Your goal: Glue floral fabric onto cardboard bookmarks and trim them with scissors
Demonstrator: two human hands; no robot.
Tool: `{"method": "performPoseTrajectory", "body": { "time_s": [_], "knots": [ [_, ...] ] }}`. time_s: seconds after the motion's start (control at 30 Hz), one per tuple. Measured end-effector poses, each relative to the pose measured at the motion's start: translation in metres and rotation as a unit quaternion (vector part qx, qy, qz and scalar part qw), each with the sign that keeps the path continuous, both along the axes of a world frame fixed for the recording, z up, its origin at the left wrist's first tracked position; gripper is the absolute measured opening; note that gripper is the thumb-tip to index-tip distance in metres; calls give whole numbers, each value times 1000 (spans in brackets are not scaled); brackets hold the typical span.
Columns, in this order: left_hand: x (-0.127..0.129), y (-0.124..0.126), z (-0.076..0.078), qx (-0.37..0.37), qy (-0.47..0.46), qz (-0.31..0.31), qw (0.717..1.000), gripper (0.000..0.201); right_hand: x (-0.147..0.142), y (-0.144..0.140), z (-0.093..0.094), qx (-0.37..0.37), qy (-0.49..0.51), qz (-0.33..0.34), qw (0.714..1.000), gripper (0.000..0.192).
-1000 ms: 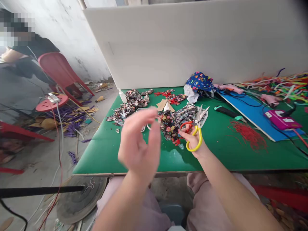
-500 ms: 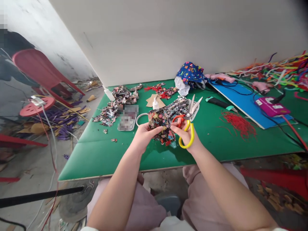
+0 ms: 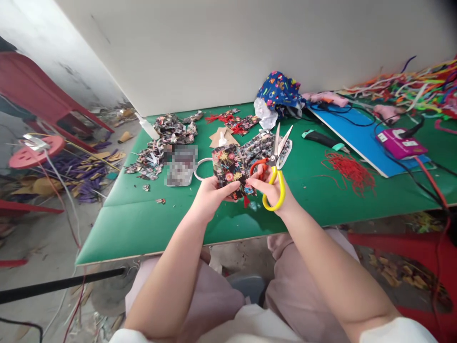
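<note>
I am holding a piece of dark floral fabric (image 3: 230, 171) up over the near half of the green table (image 3: 143, 224), and every place here is taken from that fabric. My left hand (image 3: 210, 193) is pinching its lower left edge, thumb on top and fingers curled under. My right hand (image 3: 271, 188) is closed through the loops of the scissors (image 3: 274, 164), yellow loop low, red loop against the fabric's right edge, and its fingertips seem to be steadying that edge as well. The blades are pointing up and away to the right of the fabric, slightly parted and not touching the cloth. I am judging that this is the lining-up stage before a cut: the piece is gripped but no blade is on it. The next move is calling for tilting the blades down to the fabric's edge while the left hand is keeping the cloth taut. Behind the fabric a small white bottle (image 3: 222, 139) is standing on tan card, left of it a heap of cut floral scraps (image 3: 162, 143) is lying, and well to the right red threads (image 3: 348, 169) are lying loose.
</note>
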State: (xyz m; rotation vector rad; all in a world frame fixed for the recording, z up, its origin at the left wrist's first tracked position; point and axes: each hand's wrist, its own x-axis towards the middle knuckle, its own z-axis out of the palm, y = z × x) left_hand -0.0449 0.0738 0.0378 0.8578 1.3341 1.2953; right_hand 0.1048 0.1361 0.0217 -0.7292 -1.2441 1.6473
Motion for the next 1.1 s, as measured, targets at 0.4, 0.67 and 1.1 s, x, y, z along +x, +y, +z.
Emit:
{"method": "performPoseTrajectory", "body": {
  "time_s": [0.4, 0.67, 1.1],
  "knots": [
    [-9, -5, 25, 142, -198, 154, 958, 26, 9, -8, 5, 72, -82, 63, 992, 45],
    [-10, -13, 40, 173, -255, 201, 930, 35, 5, -25, 18, 166, -207, 73, 961, 50],
    [3, -13, 31, 155, -186, 176, 954, 43, 13, -19, 20, 220, -259, 7, 940, 36]
  ]
}}
